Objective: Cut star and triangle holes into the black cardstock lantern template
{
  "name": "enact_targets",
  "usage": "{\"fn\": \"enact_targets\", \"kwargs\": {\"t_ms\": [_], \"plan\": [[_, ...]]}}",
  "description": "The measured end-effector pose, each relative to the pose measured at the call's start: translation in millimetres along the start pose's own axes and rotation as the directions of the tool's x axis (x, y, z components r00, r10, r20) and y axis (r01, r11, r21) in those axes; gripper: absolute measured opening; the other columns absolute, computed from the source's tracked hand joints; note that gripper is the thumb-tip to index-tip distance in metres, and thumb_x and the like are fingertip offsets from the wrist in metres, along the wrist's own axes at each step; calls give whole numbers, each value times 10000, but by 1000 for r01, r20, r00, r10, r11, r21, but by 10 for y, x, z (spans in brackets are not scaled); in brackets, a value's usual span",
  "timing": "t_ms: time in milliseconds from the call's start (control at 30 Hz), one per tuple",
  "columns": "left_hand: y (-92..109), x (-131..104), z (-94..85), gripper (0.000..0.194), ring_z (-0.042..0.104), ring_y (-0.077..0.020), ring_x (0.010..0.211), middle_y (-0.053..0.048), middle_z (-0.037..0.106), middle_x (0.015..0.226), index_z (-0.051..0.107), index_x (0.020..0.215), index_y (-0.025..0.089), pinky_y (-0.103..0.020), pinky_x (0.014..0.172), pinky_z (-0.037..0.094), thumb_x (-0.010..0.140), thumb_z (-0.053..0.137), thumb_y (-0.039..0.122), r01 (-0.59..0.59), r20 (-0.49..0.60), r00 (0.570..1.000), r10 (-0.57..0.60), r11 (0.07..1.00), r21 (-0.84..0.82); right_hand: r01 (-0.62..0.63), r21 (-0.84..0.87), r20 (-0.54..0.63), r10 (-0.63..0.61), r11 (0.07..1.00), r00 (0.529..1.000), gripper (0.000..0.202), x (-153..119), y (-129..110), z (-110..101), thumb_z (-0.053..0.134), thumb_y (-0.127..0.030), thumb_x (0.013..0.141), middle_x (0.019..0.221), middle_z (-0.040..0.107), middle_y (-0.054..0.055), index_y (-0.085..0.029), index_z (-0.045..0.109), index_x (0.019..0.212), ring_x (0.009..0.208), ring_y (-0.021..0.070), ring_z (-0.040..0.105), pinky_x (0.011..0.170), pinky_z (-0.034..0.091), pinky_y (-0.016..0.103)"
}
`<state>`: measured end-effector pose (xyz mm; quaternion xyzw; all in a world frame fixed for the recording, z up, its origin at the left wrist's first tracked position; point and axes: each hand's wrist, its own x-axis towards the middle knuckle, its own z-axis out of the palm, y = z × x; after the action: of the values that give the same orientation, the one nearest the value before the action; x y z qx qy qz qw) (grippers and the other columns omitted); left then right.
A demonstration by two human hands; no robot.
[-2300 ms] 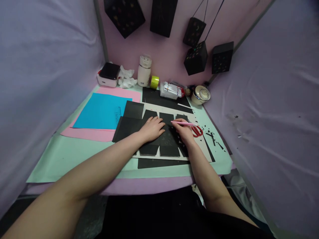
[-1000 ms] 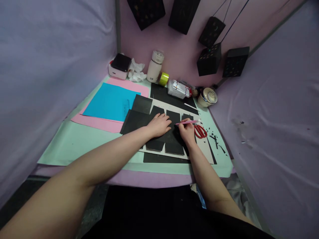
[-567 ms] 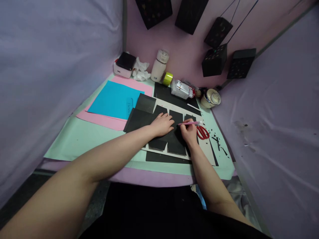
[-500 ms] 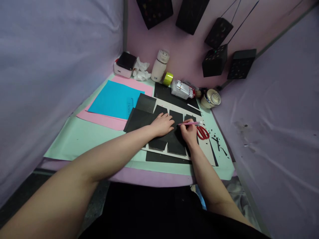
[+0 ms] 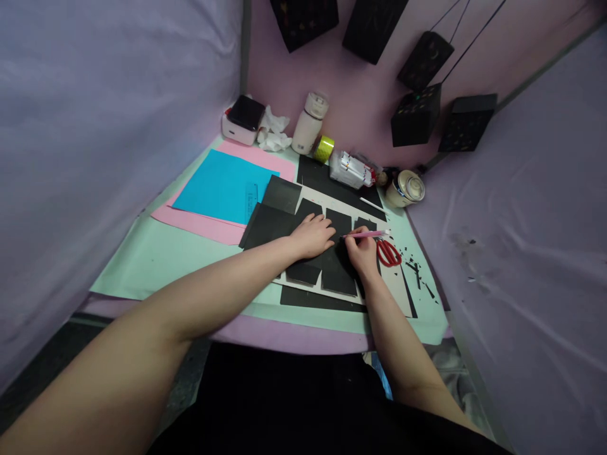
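My left hand (image 5: 313, 236) lies flat on a black sheet of cut card (image 5: 338, 275), fingers spread. Flaps divided by notches run along the card's near and far edges. In my right hand (image 5: 363, 253) is a slim pink pen-like tool (image 5: 368, 234), pinched between thumb and fingers. It lies almost level, its tip pointing left at the card; whether the tip touches is too small to tell. Red-handled scissors (image 5: 389, 253) rest just right of that hand, their blades hidden. Under the card is a white board (image 5: 402, 294).
Blue paper (image 5: 215, 186) and pink paper (image 5: 199, 229) lie left, with a clear ruler (image 5: 251, 202). Black scraps (image 5: 417, 275) litter the right. A bottle (image 5: 309, 126), yellow tape roll (image 5: 324, 149) and jar (image 5: 406, 188) line the back. Black boxes (image 5: 417, 117) hang above.
The whole view has shifted slightly to the right. Both hands keep nearly the same place on the card, and the pink tool stays in my right hand.
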<state>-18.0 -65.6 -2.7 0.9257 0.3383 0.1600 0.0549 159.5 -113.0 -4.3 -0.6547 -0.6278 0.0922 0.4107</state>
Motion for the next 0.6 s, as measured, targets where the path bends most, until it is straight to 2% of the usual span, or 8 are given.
{"fn": "enact_targets", "kwargs": {"t_ms": [600], "plan": [[10, -4, -2, 345, 564, -263, 1203, -103, 586, 1308, 603, 1221, 168, -521, 1018, 461, 940, 602, 368, 2, -9, 1000, -2, 1000, 30, 31, 8, 42, -31, 999, 999, 68, 11, 35, -16, 548, -289, 758, 692, 610, 13, -233, 523, 730, 682, 207, 543, 664, 412, 332]]}}
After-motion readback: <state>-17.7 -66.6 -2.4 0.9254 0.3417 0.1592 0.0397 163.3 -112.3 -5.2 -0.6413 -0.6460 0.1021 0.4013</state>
